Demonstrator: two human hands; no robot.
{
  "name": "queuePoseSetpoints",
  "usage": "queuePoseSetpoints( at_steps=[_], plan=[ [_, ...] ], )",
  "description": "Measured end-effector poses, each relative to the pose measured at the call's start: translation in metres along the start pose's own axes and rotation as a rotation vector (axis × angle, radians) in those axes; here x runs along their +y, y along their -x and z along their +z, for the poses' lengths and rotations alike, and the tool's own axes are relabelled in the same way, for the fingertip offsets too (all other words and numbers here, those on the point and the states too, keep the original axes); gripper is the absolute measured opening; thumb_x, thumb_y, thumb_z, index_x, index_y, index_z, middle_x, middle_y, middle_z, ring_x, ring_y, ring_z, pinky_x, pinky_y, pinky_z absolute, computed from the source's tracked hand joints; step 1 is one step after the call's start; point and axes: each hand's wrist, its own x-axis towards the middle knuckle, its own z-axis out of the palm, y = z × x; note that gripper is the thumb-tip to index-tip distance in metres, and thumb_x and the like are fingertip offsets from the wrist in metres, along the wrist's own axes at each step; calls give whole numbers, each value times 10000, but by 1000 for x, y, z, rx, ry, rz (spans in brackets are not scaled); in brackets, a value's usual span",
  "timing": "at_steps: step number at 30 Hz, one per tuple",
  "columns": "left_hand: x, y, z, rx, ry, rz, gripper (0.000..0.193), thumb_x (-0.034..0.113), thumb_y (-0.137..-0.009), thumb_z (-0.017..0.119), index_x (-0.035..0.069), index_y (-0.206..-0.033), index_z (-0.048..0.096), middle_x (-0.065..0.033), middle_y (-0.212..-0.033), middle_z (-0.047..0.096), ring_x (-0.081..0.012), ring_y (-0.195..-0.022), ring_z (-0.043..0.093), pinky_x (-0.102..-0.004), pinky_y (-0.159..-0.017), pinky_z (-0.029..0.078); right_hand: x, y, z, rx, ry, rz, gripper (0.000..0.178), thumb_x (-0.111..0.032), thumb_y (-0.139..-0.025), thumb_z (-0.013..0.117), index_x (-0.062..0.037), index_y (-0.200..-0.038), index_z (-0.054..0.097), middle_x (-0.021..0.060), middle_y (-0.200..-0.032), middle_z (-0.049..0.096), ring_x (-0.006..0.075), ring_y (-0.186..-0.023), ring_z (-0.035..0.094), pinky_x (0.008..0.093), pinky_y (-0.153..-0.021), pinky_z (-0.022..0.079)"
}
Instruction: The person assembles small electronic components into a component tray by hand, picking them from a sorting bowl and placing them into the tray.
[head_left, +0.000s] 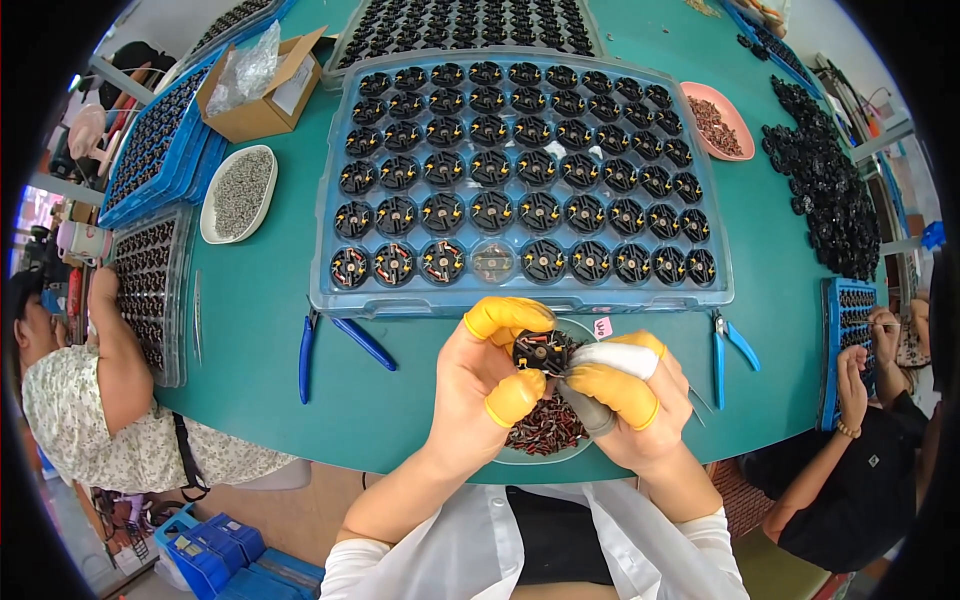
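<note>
Over a bowl, my left hand (492, 375), in yellow finger cots, pinches a round black plastic part (540, 352) with a copper-coloured centre and small dark and reddish pieces in its slots. My right hand (625, 385) wears yellow, white and grey finger cots. Its fingertips press together against the part's right edge; whatever they grip is hidden. Just below, the bowl (545, 461) holds many small red and dark pieces. Beyond my hands a clear blue tray (520, 300) carries rows of similar black parts, and one pocket in its front row has no black part.
Blue-handled pliers (365, 343) lie left, light-blue cutters (720, 360) right. A white dish (210, 215) holds silvery bits; a pink dish (745, 140) holds brownish bits. Black parts (825, 190) are heaped at the right. A cardboard box (250, 118) stands back left. People sit at both sides.
</note>
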Motion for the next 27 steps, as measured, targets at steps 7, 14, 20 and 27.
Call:
queuePoseSetpoints(
  at_steps=[7, 14, 20, 27],
  plan=[
    [-3, 4, 4, -23, 132, -67, 384, 110, -656, 658, 38, -976, 458, -35, -950, 452, -123, -821, 491, -232, -635, 417, 1, 9, 5, 62, -217, 140, 192, -58, -607, 701, -17, -721, 553, 101, -731, 550, 211, -617, 522, 276, -544, 409],
    [-6, 3, -1, -77, 41, 20, 366, 107, -691, 642, 9, -998, 470, -59, -980, 485, -123, -879, 480, -243, -737, 425, 6, 6, 10, 55, -1109, 606, 196, 44, -652, 661, -13, -771, 516, 60, -812, 490, 129, -688, 491, 248, -567, 416],
    [4, 2, -6, -146, -11, -42, 363, 44, -698, 620, -2, -1022, 462, -82, -1013, 498, -143, -938, 480, -276, -825, 388, 12, 4, -5, -130, -418, 188, 170, -84, -638, 697, -38, -718, 554, 79, -757, 509, 168, -614, 497, 264, -571, 403],
    [2, 1, -10, -132, 76, -136, 393, 67, -703, 635, -3, -1047, 460, -84, -1026, 492, -144, -954, 480, -280, -835, 396, 15, -3, -6, -142, -192, -52, 154, -40, -628, 666, -45, -772, 612, 60, -744, 551, 168, -531, 513, 249, -477, 415]
  ],
)
